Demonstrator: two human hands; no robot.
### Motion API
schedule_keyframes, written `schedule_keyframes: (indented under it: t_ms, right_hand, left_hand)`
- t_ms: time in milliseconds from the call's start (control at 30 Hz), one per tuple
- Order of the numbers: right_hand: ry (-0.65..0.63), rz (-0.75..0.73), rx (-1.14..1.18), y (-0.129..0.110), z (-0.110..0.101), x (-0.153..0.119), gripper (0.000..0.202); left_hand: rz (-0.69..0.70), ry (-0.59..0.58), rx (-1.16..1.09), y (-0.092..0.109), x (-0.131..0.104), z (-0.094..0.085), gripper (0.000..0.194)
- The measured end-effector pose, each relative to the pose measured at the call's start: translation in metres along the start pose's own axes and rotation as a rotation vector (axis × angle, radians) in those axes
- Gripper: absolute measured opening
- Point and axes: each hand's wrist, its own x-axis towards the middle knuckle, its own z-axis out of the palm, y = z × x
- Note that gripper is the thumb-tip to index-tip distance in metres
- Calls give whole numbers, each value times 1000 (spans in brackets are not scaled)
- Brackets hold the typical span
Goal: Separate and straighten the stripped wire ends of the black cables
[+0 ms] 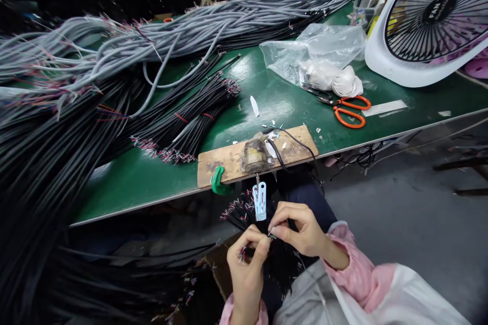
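Both of my hands meet below the table's front edge. My left hand (249, 256) pinches a thin wire end between thumb and forefinger. My right hand (299, 228) pinches at the same spot, its fingertips almost touching the left ones. Just above them a light blue clip (260, 201) hangs from a metal rod on a small motor-like block (254, 156). The block sits on a wooden board (221, 161). Close behind my left hand is a bundle of black cables (240, 213) with red and white stripped ends.
A green clamp (218, 182) grips the board at the green table's (160, 183) edge. Grey cables (183, 25) and black bundles (190, 117) cover the left and back. Orange-handled scissors (351, 111), a plastic bag (293, 53) and a white fan (400, 68) are at the right.
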Motion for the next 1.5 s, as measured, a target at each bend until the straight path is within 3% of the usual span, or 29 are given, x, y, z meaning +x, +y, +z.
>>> schedule_keyframes:
  t_ms: [233,467,567,700,933,1133,1333,1500]
  right_hand:
    - [-5,2,-39,-3,0,-3,13]
    - [34,81,52,5,-2,-5,25]
    - [-11,71,50,7,-3,-5,24]
    - [-85,18,78,6,-1,-6,27]
    - [-94,14,30,3,-2,-7,27]
    - [-22,40,60,6,0,-7,25]
    - [-30,22,71,6,1,-6,18]
    - [-27,25,43,8,1,-7,26]
  left_hand:
    - [-35,-18,-105,-6,-1,1,38]
    - [-109,10,-171,0,-4,8,48]
    - [-120,9,-199,-3,-6,9,49]
    - [-151,-23,-200,-10,-10,6,47]
    - [-166,-35,-165,-9,-11,6,49]
    - [-168,22,-152,-4,-7,12,51]
    - [-135,26,-136,-1,-4,16,51]
    - [-154,10,-162,-3,-5,14,50]
